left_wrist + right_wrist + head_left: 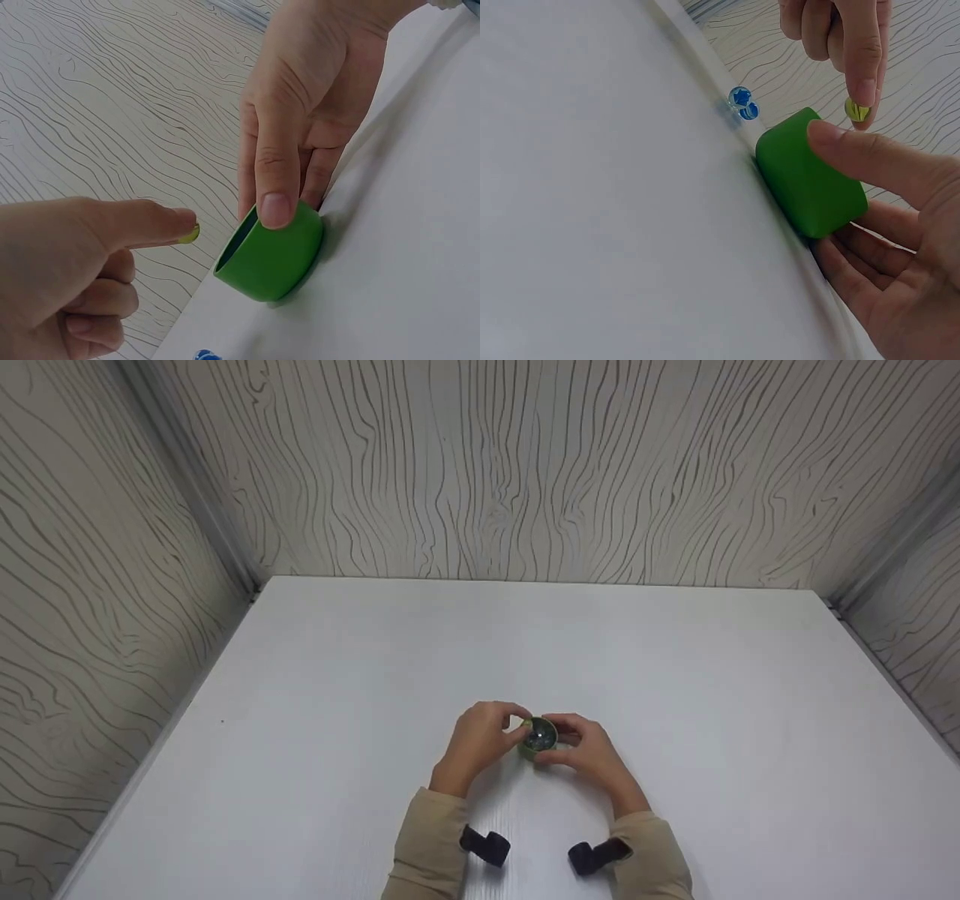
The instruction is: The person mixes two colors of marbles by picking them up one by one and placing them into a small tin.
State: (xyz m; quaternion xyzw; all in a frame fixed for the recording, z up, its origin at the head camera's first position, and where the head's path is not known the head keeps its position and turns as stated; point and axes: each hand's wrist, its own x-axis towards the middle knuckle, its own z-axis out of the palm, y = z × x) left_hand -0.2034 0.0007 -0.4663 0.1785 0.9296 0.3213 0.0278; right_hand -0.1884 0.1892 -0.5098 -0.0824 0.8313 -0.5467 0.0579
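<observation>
A small green cup (529, 751) with a dark inside stands on the white table. My right hand (592, 750) holds it, thumb on the near side and fingers round the far side, as the right wrist view shows with the cup (802, 176) and thumb. Beside the rim, my left hand (480, 739) pinches a yellow-green glass marble (857, 110) between thumb and forefinger. The marble (190, 234) is apart from the cup in the left wrist view. What lies inside the cup is too dark to tell.
Blue-and-clear marbles (741, 101) lie on the table beyond the cup in the right wrist view; the left wrist view catches a blue bit (206, 355) at its bottom edge. Wood-patterned panels (495, 472) rise behind and beside the white table (337, 660).
</observation>
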